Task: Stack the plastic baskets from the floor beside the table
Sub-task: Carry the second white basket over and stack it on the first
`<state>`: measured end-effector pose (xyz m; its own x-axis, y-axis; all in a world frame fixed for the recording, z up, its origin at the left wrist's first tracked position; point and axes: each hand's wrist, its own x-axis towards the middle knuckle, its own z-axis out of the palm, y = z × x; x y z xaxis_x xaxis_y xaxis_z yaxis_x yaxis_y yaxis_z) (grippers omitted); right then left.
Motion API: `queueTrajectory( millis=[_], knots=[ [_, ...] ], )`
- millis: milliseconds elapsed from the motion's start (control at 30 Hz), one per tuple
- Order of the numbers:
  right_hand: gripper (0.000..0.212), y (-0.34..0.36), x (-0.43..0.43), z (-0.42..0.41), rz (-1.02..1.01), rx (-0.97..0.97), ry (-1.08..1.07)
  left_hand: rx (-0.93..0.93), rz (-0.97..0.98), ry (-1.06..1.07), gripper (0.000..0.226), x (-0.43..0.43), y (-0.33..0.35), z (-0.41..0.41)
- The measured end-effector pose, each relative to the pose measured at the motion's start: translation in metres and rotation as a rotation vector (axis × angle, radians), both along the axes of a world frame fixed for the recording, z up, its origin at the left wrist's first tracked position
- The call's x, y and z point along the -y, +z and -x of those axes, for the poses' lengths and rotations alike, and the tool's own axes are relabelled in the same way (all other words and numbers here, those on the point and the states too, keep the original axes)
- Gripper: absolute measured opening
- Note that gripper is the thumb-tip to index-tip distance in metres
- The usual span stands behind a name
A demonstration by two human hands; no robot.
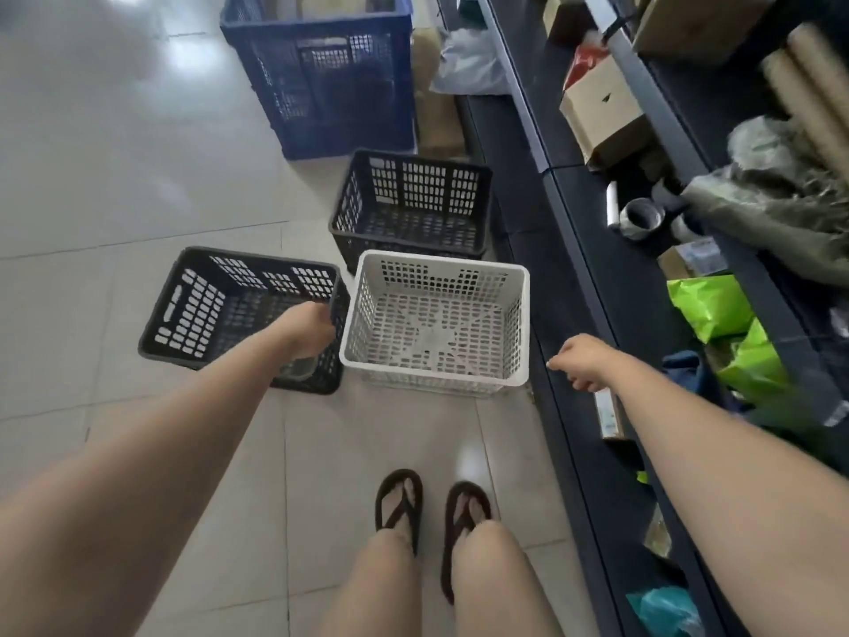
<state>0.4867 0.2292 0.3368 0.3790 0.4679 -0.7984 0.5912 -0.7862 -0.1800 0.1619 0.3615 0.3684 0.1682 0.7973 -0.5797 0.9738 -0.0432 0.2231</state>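
While two black baskets and one white basket (434, 321) sit on the tiled floor (115, 200) beside the table (597, 278), the left hand (305, 331) grips the nearer black basket (229, 310); the right hand (583, 360) hangs loosely curled, holding nothing. The farther black basket (411, 204) stands just behind the white one, before one blue crate (321, 71).

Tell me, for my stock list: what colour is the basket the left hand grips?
Black basket, gripped at its rim by the left hand; head view.

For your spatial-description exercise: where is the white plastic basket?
The white perforated plastic basket sits on the floor, centre of view, between the tilted black plastic basket and the dark table.
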Motion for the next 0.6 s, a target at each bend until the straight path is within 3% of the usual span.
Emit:
queueTrajectory(
  millis=[167, 367, 433, 500, 533, 600],
  knots=[
    [0.028, -0.163, -0.046, -0.048, 0.017, 0.048, -0.139, -0.017, -0.038, 0.099, 0.028, -0.062, -0.17, -0.032],
    [0.058, -0.389, -0.1, -0.089, -0.228, 0.126, -0.446, -0.214, -0.192, 0.107, 0.04, -0.105, -0.41, -0.043],
    [0.05, -0.439, -0.115, -0.097, -0.369, 0.049, -0.603, -0.211, -0.264, 0.139, 0.048, -0.119, -0.457, -0.05],
    [0.03, -0.468, -0.13, -0.105, -0.49, -0.01, -0.654, -0.221, -0.306, 0.158, 0.051, -0.132, -0.488, -0.059],
    [0.019, -0.472, -0.136, -0.108, -0.543, -0.027, -0.649, -0.233, -0.295, 0.169, 0.046, -0.135, -0.496, -0.064],
    [0.018, -0.467, -0.137, -0.106, -0.559, 0.002, -0.599, -0.214, -0.221, 0.206, 0.034, -0.13, -0.494, -0.074]
  ],
)
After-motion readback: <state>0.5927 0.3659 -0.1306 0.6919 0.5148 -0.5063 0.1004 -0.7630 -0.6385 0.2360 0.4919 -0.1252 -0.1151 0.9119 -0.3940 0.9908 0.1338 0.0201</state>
